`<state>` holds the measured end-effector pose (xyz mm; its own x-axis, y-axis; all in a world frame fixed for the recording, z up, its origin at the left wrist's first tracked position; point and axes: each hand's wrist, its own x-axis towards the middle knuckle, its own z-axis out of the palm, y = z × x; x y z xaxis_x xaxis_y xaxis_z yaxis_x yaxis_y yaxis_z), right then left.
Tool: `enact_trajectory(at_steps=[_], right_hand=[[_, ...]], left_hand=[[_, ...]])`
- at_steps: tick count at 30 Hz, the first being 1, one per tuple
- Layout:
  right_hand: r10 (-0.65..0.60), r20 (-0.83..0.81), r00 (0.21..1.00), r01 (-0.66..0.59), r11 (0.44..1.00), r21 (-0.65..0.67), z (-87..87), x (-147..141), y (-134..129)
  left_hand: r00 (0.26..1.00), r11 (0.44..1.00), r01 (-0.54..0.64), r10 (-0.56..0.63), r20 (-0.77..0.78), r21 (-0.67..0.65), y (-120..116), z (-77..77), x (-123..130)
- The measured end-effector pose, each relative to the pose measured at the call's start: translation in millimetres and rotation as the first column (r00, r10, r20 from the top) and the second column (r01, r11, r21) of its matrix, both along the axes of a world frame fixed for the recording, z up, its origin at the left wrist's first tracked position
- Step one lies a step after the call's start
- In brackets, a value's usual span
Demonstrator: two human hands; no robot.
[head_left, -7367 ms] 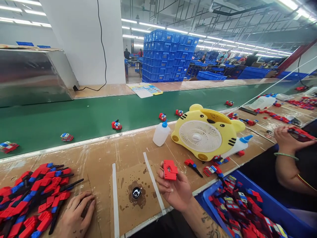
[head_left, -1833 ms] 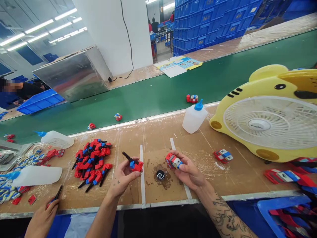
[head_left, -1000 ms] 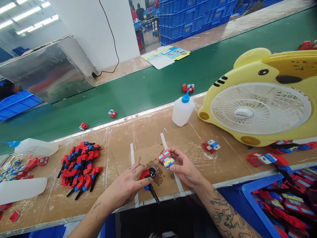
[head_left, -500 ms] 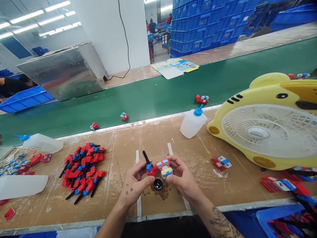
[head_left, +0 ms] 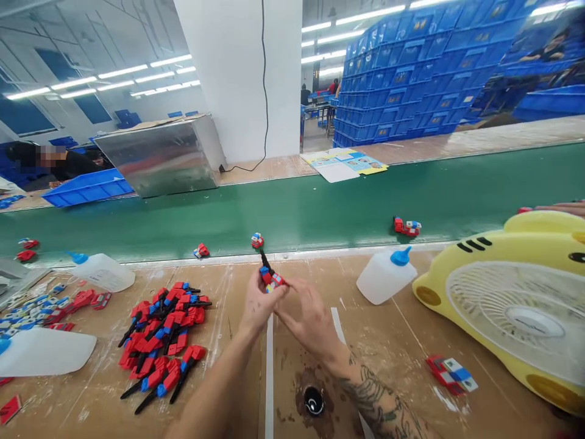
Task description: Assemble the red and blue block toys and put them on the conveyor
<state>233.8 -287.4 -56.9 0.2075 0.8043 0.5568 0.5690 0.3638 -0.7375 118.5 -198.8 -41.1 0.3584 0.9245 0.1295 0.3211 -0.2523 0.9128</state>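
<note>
My left hand [head_left: 261, 302] is closed on a small plastic toy [head_left: 274, 282] of red, white and blue blocks, with a black rod pointing up and away. Pressed to its right side are the fingers of my right hand [head_left: 311, 317], which partly cover it. The two parts appear to be together, though the joint is hidden. Below my hands, a small round black cup [head_left: 314, 400] stands in a wet stain on the brown tabletop. To the left lies a pile of red and blue parts with black rods [head_left: 159, 329]. One red, white and blue part [head_left: 452, 374] lies at right.
A green conveyor belt [head_left: 292, 210] crosses behind the table, carrying several toy parts. White squeeze bottles stand or lie on both sides, one [head_left: 386, 277] with a blue cap. A yellow animal-shaped fan [head_left: 498, 292] fills the right. Another person's hand [head_left: 564, 207] shows behind it.
My hands have moved away from the cup toward the belt. The rod part and the block part, held apart in separate hands before, are now together. My view has tilted up.
</note>
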Motion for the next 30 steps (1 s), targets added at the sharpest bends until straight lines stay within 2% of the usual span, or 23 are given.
enact_trajectory(at_steps=[1,3,5,7,10,12,14,16,19,21,23,24,25,27,30], right_hand=[[0.007,-0.022,1.0,-0.007,0.999,-0.034,-4.0,5,7],[-0.025,-0.082,0.996,0.017,0.995,-0.097,-15.1,14,15],[-0.064,-0.119,0.991,0.046,0.987,-0.151,-25.7,18,16],[-0.063,-0.106,0.992,0.042,0.981,-0.189,-31.0,19,13],[-0.016,-0.041,0.999,0.007,0.976,-0.219,-27.5,16,8],[-0.005,-0.006,1.0,0.004,0.975,-0.22,-21.8,18,7],[0.0,0.019,1.0,0.004,0.976,-0.218,-17.7,23,10],[0.0,0.027,1.0,0.007,0.973,-0.231,-17.3,33,19],[-0.004,0.015,1.0,0.008,0.961,-0.276,-24.4,46,53],[0.026,0.024,0.999,-0.018,0.958,-0.285,-31.5,46,87],[0.063,0.12,0.991,-0.031,0.967,-0.254,-36.5,41,126],[0.054,0.226,0.973,-0.002,0.976,-0.22,-37.5,37,146],[0.043,0.364,0.93,0.033,0.98,-0.198,-37.3,34,164],[0.036,0.62,0.784,0.141,0.962,-0.233,-34.9,31,197],[0.158,0.684,0.712,0.112,0.936,-0.333,-30.7,37,229]], left_hand=[[0.993,0.999,0.012,-0.007,-0.121,0.048,24,4.3,2],[0.966,0.995,0.031,-0.004,-0.258,0.099,71,11.0,14],[0.938,0.989,0.077,-0.028,-0.346,0.127,112,14.1,38],[0.891,0.979,0.154,-0.08,-0.446,0.133,142,14.4,70],[0.808,0.963,0.251,-0.153,-0.569,0.096,167,12.9,115],[0.758,0.957,0.284,-0.185,-0.626,0.061,174,11.8,133],[0.72,0.953,0.301,-0.208,-0.662,0.027,177,11.6,139],[0.702,0.95,0.312,-0.228,-0.674,0.004,178,13.2,135],[0.715,0.944,0.329,-0.232,-0.659,0.026,177,18.0,108],[0.741,0.94,0.33,-0.201,-0.641,0.087,176,22.1,75],[0.764,0.934,0.32,-0.155,-0.626,0.159,171,28.6,26],[0.769,0.931,0.313,-0.133,-0.625,0.187,167,33.3,-3],[0.768,0.929,0.308,-0.114,-0.63,0.207,161,39.1,-34],[0.743,0.928,0.302,-0.085,-0.663,0.219,144,52.0,-98],[0.657,0.924,0.338,-0.098,-0.748,0.176,111,63.8,-179]])
